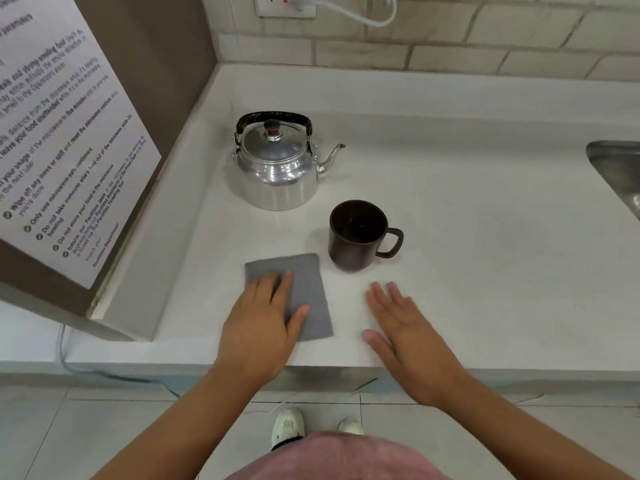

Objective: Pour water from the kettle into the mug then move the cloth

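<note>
A shiny metal kettle with a black handle stands upright on the white counter, its spout pointing right. A dark brown mug stands in front of it to the right, handle to the right. A grey cloth lies flat just left of the mug. My left hand rests flat on the cloth's left half, fingers spread. My right hand lies flat and open on the bare counter to the right of the cloth, below the mug, holding nothing.
A steel sink cuts into the counter at the far right. A brown panel with a printed notice closes the left side. A tiled wall with a socket and white cable runs behind. The counter's front edge is under my wrists.
</note>
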### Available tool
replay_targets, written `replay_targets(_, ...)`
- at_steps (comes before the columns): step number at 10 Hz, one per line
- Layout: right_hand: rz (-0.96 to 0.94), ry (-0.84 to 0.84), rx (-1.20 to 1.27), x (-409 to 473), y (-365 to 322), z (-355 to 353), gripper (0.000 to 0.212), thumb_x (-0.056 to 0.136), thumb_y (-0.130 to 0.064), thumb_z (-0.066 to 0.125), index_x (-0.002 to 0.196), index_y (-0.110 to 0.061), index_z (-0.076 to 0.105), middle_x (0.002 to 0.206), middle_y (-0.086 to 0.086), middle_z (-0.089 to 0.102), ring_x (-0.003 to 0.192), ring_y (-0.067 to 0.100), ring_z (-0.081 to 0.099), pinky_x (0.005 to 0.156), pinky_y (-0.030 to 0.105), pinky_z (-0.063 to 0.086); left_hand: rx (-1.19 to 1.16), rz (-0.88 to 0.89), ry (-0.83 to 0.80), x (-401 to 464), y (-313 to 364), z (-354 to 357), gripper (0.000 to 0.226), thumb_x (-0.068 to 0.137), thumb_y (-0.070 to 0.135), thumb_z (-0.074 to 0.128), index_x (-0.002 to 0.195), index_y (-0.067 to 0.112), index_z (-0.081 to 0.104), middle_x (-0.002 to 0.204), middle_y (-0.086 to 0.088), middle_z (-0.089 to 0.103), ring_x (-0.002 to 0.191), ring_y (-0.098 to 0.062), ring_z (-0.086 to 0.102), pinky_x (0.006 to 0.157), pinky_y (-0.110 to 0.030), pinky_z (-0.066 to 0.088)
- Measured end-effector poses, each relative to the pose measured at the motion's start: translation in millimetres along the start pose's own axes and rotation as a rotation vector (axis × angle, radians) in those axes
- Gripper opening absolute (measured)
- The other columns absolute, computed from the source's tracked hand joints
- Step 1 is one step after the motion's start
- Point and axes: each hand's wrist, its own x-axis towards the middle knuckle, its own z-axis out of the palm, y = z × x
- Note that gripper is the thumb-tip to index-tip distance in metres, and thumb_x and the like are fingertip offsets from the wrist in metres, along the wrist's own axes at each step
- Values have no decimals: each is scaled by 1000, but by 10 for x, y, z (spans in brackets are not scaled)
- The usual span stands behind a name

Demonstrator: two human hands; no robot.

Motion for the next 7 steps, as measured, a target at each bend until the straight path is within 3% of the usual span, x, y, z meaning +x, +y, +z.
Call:
replay_targets(1,134,14,-34,62,267,-119,73,92,-57,12,151,-19,-5,158,-5,-15,143,12,-23,115,27,-14,60,-38,-124,240,-268,-6,63,102,44,25,154,13,6,163,-9,8,148,-23,3,119,-36,2)
replay_targets(2,177,56,-30,289,387,-188,71,95,-56,18,150,-19,-9,156,-4,-18,142,13,-24,115,30,-13,96,-25,-201,545,-310,19,62,104,40,20,152,14,-10,161,-9,-14,146,-21,-17,115,-34,-14)
replay_targets(5,181,51,-22,392,426,-139,70,95,-57,15,148,-21,-13,153,-6,-22,142,13,-23,117,30,-11,152,-70,-157,431,-422,73,64,101,46,16,150,18,-14,160,-13,-17,145,-23,-20,113,-34,-18)
replay_targets(7,182,35,-9,380,424,-139,70,95,-58,16,147,-23,-14,157,-4,-18,143,13,-21,118,30,-8,114,-34,-264,423,-414,-8,65,102,49,17,146,22,-21,159,-9,-23,139,-18,-29,112,-32,-18)
